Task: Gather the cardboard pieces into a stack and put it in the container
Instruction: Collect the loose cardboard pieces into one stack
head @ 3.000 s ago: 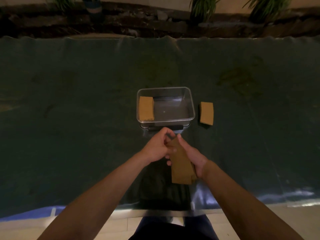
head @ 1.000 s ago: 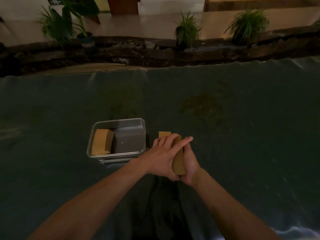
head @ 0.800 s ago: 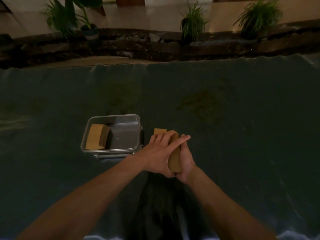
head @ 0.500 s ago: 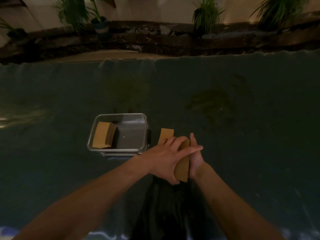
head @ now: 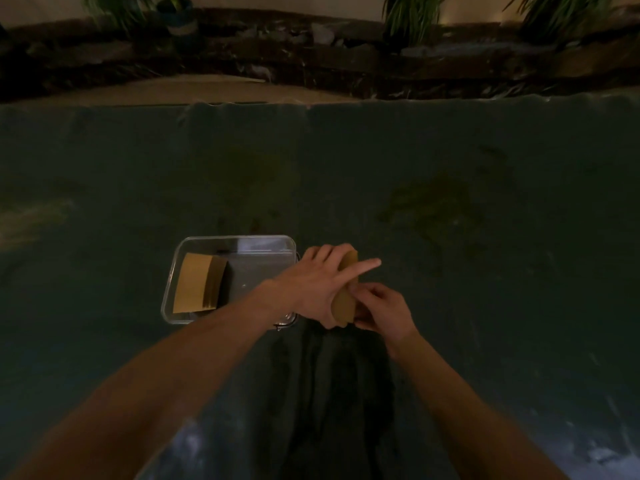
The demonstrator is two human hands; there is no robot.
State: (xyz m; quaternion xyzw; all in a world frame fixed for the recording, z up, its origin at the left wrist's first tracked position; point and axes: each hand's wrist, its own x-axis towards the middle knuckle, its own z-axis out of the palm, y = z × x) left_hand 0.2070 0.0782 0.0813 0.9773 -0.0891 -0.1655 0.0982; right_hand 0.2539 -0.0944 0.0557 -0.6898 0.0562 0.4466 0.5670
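A clear rectangular container sits on the dark green table cover, left of my hands. A stack of brown cardboard pieces leans in its left half. Just right of the container, my left hand lies over a second bundle of cardboard pieces, fingers spread across its top. My right hand pinches the bundle's near end from the right. The cardboard piece that lay on the table beside the container is under my left hand; I cannot tell whether it has joined the bundle.
The dark green cover stretches wide on all sides, with a stain at the right. Its far edge meets a low stone border with potted plants. A dark crease runs below my hands.
My hands carried the bundle forward onto the loose piece beside the container, which is now covered. My right hand shifted from behind the bundle to its near end.
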